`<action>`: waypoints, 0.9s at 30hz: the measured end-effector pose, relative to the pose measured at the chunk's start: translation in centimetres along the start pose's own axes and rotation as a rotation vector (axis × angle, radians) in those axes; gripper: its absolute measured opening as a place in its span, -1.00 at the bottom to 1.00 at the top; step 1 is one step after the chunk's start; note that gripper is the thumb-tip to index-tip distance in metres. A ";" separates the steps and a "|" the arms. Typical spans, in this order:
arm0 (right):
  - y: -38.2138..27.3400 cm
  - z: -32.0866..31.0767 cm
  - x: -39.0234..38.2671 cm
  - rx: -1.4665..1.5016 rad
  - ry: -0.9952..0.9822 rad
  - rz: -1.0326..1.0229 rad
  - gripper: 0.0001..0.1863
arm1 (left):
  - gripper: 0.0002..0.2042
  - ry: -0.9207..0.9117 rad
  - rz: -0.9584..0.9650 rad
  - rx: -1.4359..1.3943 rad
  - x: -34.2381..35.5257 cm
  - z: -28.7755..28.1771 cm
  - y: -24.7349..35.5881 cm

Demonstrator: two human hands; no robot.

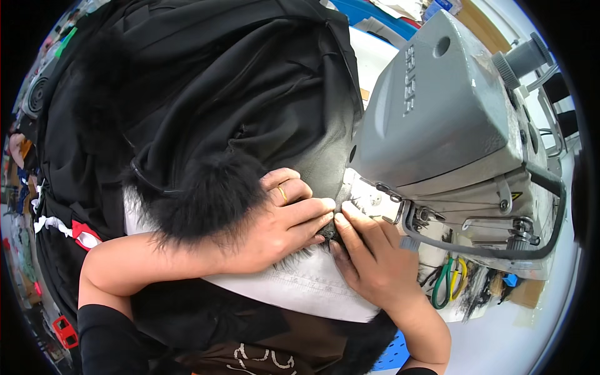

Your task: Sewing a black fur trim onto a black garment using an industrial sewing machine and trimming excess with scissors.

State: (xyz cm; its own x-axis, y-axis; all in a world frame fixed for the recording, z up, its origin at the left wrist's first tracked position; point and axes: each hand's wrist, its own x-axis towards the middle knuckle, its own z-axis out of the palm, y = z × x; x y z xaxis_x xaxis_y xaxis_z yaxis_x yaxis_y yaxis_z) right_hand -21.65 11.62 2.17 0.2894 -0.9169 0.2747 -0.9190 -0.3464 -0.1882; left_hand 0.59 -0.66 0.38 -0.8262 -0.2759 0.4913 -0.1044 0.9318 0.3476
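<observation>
A large black garment [250,94] with black fur trim [206,197] lies bunched over the machine's white bed. With fingers pressed together, my left hand [284,228] grips the garment's edge; a gold ring is on one finger. Close against it, my right hand [378,262] pinches the same edge between thumb and fingers. The fingertips of both hands nearly meet there, and the bit of cloth between them is mostly hidden. Just right of my fingers stands a grey sewing machine [437,106], its presser foot and needle area partly covered by the head.
Green-handled scissors [444,284], a yellow-handled tool [460,278] and black fur scraps [478,290] lie right of my right hand. A thick bent bar [550,250] juts from the machine's front. White-and-red cloth [84,234] hangs at the left, and a blue bin [375,19] stands behind.
</observation>
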 end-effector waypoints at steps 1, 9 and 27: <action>0.1 0.4 0.0 -0.048 0.021 -0.033 -0.53 | -0.68 0.006 0.006 0.016 0.1 0.0 -0.2; 3.7 3.1 -2.7 0.058 -0.105 0.108 -0.58 | -0.66 -0.120 -0.003 0.022 1.2 -0.9 -1.5; 5.7 1.5 -2.1 -0.150 -0.107 -0.088 -0.61 | -0.75 -0.085 -0.027 -0.030 2.5 -0.1 -2.8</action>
State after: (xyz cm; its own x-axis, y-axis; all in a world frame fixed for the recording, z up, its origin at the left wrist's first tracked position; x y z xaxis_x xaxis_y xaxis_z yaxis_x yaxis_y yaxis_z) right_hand -27.11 11.26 -0.91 0.3898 -0.9030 0.1810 -0.9162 -0.4001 -0.0233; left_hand -1.10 -3.94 0.70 -0.8673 -0.2786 0.4125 -0.1118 0.9166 0.3840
